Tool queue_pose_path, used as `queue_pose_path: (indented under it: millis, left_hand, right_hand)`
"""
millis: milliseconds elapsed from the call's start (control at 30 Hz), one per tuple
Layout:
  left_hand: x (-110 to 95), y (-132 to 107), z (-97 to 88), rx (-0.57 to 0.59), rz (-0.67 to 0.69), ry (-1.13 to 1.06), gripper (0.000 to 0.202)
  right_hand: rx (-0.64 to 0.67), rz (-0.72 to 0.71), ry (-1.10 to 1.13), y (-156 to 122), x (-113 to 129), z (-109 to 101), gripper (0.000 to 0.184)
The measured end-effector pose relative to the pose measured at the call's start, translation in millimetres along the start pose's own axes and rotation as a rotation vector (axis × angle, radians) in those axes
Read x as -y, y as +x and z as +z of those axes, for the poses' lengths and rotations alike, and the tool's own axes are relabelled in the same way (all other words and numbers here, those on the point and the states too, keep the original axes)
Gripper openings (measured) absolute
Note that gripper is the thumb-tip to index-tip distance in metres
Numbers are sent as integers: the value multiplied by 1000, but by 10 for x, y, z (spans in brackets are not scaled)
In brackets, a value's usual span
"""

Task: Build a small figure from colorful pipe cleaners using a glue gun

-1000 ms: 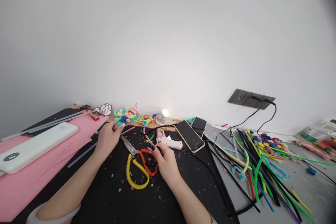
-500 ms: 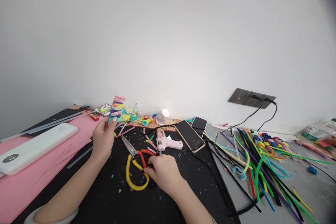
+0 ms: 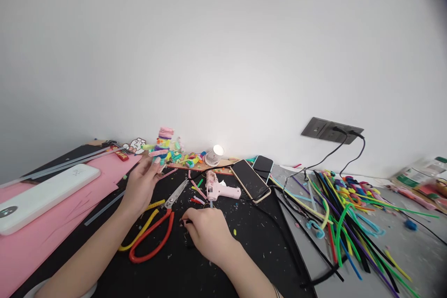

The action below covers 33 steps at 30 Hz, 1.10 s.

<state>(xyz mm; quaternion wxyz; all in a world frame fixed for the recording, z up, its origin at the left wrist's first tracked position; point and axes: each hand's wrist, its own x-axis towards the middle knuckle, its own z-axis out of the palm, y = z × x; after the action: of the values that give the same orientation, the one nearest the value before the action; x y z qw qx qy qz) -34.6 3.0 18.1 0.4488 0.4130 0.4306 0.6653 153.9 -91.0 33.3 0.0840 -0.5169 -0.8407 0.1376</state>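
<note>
My left hand (image 3: pixel 141 184) is closed around the base of a small fuzzy figure wound from pipe cleaners (image 3: pixel 163 144), with pink, yellow, purple and blue bands. It is held upright near the back of the black mat. My right hand (image 3: pixel 209 233) is low over the mat with its fingers curled in a pinch; what lies between the fingertips is too small to make out. Between my hands lie scissors (image 3: pixel 168 212) with one red and one yellow handle, spread apart and partly behind my left forearm. Just beyond my right hand is a pink glue gun (image 3: pixel 223 191).
Behind the glue gun stand a paper cup (image 3: pixel 214 156) and two phones (image 3: pixel 250 180). A white power-bank-like box (image 3: pixel 52 198) rests on pink sheets (image 3: pixel 45 251) at left. Many pipe cleaners (image 3: pixel 349 223) and cords from a wall socket (image 3: pixel 331 130) spread at right.
The scissors have shifted left and turned, away from my right hand, which moved slightly left. My left hand carried the fuzzy figure a little to the right.
</note>
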Motion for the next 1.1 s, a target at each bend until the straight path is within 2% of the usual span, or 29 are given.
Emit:
queue_pose_path:
  millis: [100, 167, 233, 300, 400, 600, 867, 967, 1100]
  left_hand:
    - [-57, -52, 34, 212, -238, -120, 33]
    - [-85, -83, 45, 342, -487, -225, 31]
    - [-106, -104, 52, 380, -656, -265, 31]
    - [-118, -110, 55, 379, -723, -242, 30]
    - [-114, -91, 38, 396, -709, -179, 28]
    - [-50, -46, -21, 455, -566, 9, 30]
    - [-20, 19, -101, 333, -642, -152, 21]
    - [-51, 36, -110, 300, -632, -141, 20]
    - [-67, 43, -109, 301, -581, -63, 22]
  right_hand:
    - [56, -3, 4, 0, -12, -16, 25]
    - [72, -25, 12, -2, -17, -13, 28]
    - [63, -46, 7, -9, -20, -3, 31]
    - [54, -68, -17, -19, -17, 8, 32]
    - [53, -110, -74, -30, 11, 21, 25]
    - [91, -175, -149, 5, 92, 65, 16]
    - [60, -246, -217, 52, 181, 177, 38]
    - [56, -219, -199, 67, 205, 200, 36]
    - [-50, -66, -35, 94, 157, 195, 23]
